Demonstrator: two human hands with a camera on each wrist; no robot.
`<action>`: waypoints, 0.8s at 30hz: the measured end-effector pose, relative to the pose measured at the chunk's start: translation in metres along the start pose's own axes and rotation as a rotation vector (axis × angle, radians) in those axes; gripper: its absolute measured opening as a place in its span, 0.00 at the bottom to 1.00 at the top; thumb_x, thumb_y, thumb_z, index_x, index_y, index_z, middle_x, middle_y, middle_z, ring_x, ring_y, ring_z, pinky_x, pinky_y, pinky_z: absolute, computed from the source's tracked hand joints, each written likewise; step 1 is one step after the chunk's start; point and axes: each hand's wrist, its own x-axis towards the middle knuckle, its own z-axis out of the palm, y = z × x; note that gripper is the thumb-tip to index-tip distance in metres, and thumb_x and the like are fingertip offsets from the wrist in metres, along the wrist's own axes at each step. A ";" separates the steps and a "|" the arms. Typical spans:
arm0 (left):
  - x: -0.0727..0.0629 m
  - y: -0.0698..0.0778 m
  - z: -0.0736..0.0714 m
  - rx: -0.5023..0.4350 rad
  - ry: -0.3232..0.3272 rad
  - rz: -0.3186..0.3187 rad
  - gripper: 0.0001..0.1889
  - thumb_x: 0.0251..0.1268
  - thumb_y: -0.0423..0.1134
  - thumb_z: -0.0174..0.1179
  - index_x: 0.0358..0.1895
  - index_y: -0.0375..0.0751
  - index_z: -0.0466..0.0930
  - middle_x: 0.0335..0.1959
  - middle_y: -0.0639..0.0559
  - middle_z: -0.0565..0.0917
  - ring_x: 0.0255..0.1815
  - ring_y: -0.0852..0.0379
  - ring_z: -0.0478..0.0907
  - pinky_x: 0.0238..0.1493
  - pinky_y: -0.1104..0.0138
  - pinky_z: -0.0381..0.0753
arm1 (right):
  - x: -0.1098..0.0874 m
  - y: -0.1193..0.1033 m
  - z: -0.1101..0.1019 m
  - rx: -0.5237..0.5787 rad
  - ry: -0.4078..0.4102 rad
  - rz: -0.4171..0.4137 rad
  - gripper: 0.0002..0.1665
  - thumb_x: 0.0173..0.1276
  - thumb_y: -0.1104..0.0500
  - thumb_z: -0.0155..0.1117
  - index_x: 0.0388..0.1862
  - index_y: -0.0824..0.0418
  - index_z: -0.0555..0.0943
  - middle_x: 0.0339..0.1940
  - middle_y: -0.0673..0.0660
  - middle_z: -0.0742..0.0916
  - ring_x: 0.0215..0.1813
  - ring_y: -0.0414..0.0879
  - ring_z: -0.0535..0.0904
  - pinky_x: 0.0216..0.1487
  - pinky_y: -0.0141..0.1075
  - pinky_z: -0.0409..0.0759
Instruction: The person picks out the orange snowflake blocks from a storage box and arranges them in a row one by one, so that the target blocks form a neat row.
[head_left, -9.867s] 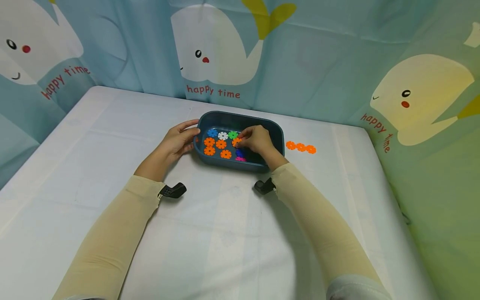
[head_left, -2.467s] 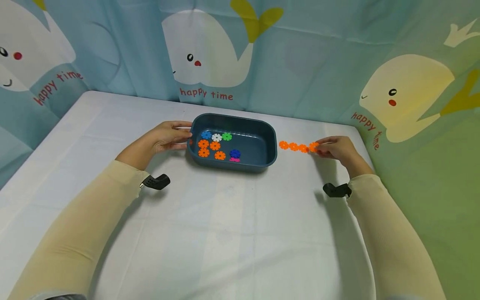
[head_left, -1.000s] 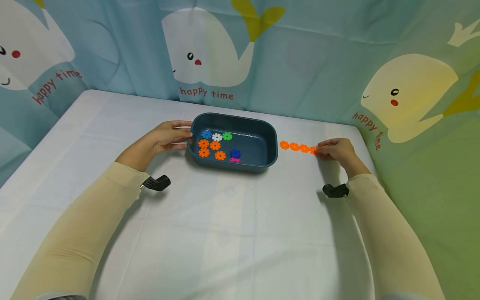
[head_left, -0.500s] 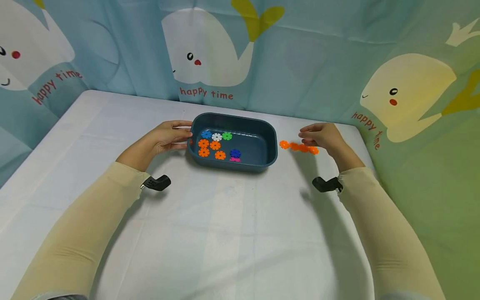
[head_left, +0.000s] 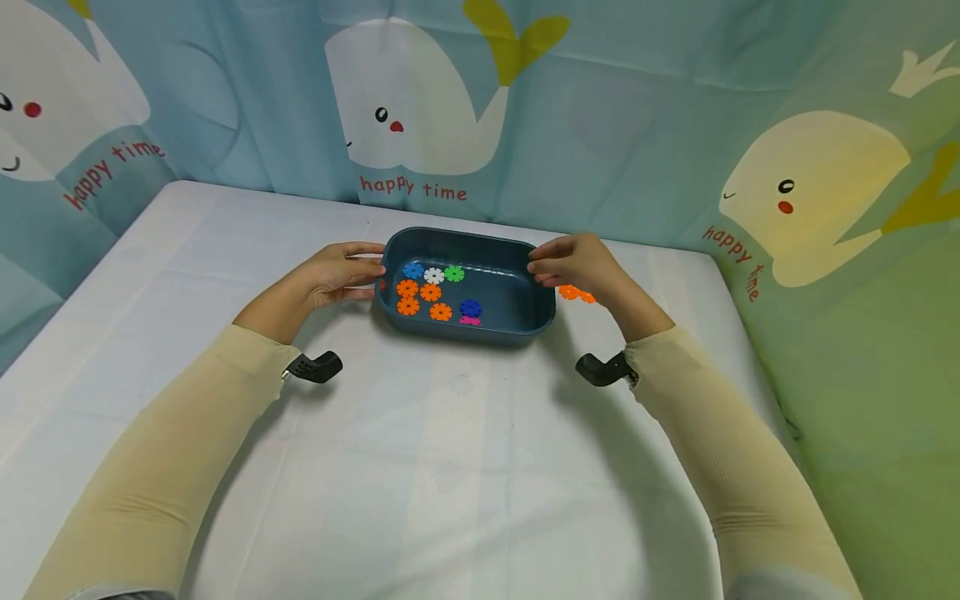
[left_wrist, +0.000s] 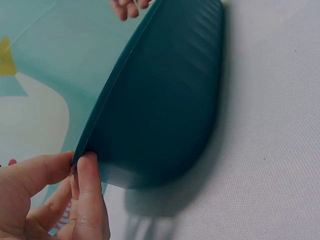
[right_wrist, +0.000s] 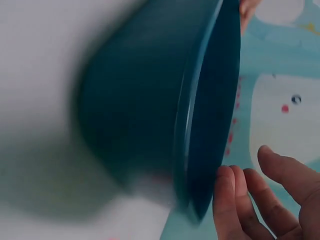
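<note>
A dark blue-green plastic basin stands on the table in the head view. My left hand pinches its left rim between thumb and fingers, as the left wrist view also shows with the basin wall. Over the basin's right end hovers my right hand, holding nothing. In the right wrist view its thumb stands apart from the fingers beside the rim. Inside the basin lie several orange notched plastic discs, plus a light blue disc, a white one, a green one, a dark blue one and a pink one.
Right of the basin, orange discs lie on the white-covered table, partly hidden behind my right wrist. A curtain with whale prints hangs along the table's back and right sides.
My right hand took an orange disc from the basin, laid it at the right end of the orange row on the table, let go, and moved left to the basin. My left hand stays at the rim.
</note>
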 end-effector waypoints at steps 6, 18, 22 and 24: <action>0.000 0.000 0.000 0.000 0.004 -0.001 0.30 0.73 0.32 0.54 0.76 0.45 0.59 0.69 0.47 0.66 0.66 0.52 0.70 0.41 0.73 0.84 | 0.006 -0.013 0.030 -0.032 -0.079 -0.041 0.22 0.66 0.61 0.69 0.57 0.70 0.80 0.48 0.62 0.87 0.50 0.56 0.85 0.56 0.45 0.82; 0.000 -0.001 0.001 0.004 0.012 0.008 0.30 0.73 0.32 0.55 0.76 0.45 0.60 0.69 0.47 0.68 0.65 0.52 0.72 0.42 0.72 0.85 | 0.019 -0.016 0.077 -0.148 -0.156 -0.040 0.23 0.62 0.57 0.74 0.55 0.63 0.84 0.46 0.59 0.89 0.47 0.53 0.86 0.52 0.43 0.84; 0.001 -0.001 0.000 0.005 0.013 0.011 0.30 0.73 0.32 0.54 0.76 0.45 0.60 0.68 0.47 0.68 0.64 0.52 0.72 0.41 0.72 0.85 | 0.025 -0.013 0.088 -0.200 -0.151 -0.065 0.21 0.61 0.56 0.75 0.52 0.62 0.85 0.44 0.58 0.89 0.43 0.48 0.86 0.50 0.39 0.83; 0.000 -0.001 0.000 0.004 0.013 0.015 0.30 0.73 0.32 0.54 0.76 0.45 0.60 0.67 0.48 0.69 0.63 0.53 0.73 0.41 0.72 0.85 | 0.027 -0.012 0.092 -0.209 -0.148 -0.075 0.20 0.61 0.57 0.75 0.51 0.62 0.86 0.43 0.58 0.89 0.43 0.47 0.85 0.50 0.38 0.83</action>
